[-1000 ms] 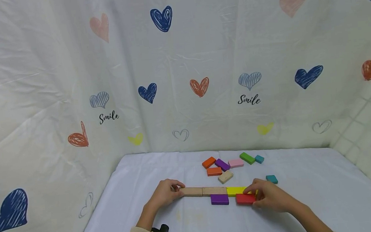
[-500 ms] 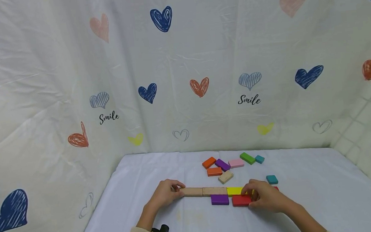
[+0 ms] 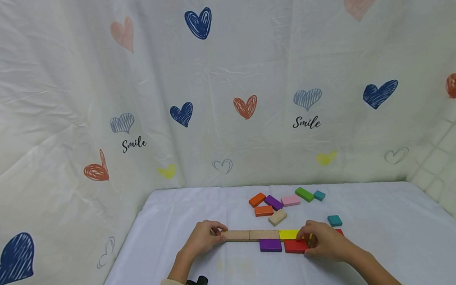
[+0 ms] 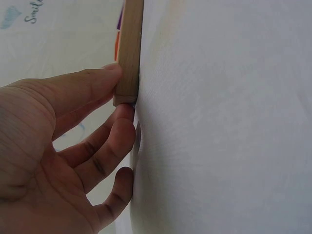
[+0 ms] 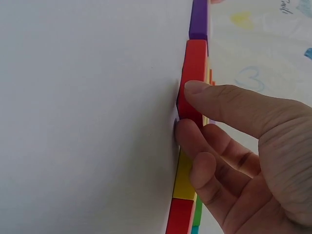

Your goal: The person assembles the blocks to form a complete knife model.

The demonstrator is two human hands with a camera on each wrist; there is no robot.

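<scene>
My left hand is pinching the leftmost wooden block, my right hand the near red block, fingers bent; a yellow block is lying just beyond the red, a purple block just left, two orange blocks farther off.

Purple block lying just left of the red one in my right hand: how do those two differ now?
The purple block is untouched, while the right hand holds the red block. The purple block lies in front of a plain wooden block; the red block is in front of a yellow block. Both are oblong.
</scene>
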